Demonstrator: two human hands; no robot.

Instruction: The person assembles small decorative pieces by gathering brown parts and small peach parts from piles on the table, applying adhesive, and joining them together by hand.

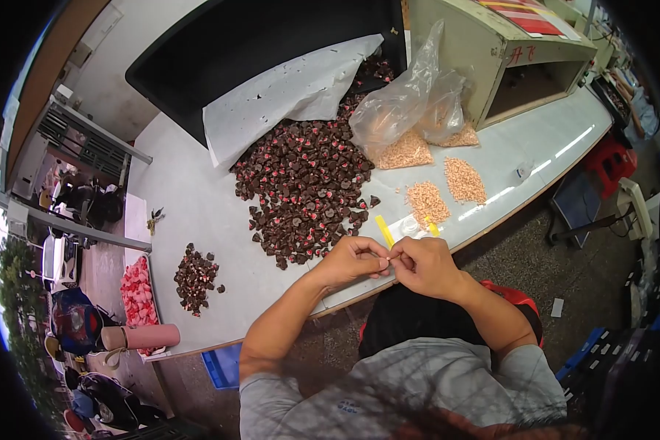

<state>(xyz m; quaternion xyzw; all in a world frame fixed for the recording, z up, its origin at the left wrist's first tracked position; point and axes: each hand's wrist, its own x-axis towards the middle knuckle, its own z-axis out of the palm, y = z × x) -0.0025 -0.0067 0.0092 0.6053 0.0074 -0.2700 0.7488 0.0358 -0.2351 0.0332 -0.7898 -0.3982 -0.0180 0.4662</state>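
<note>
Small pale piece [388, 260] sits between my left hand [352, 261] and right hand [424, 267], at meeting fingertips, over table's [209, 323] near edge. Both hands pinching at it, thumbs against curled fingers; neither clearly nearer. Piece too small to tell its long axis. Yellow strip [384, 230] just beyond fingertips, long axis slanting away and leftward, nearer left hand. Beige pile [427, 202] beyond right hand; big dark-and-pink heap [304, 187] off beyond left.
</note>
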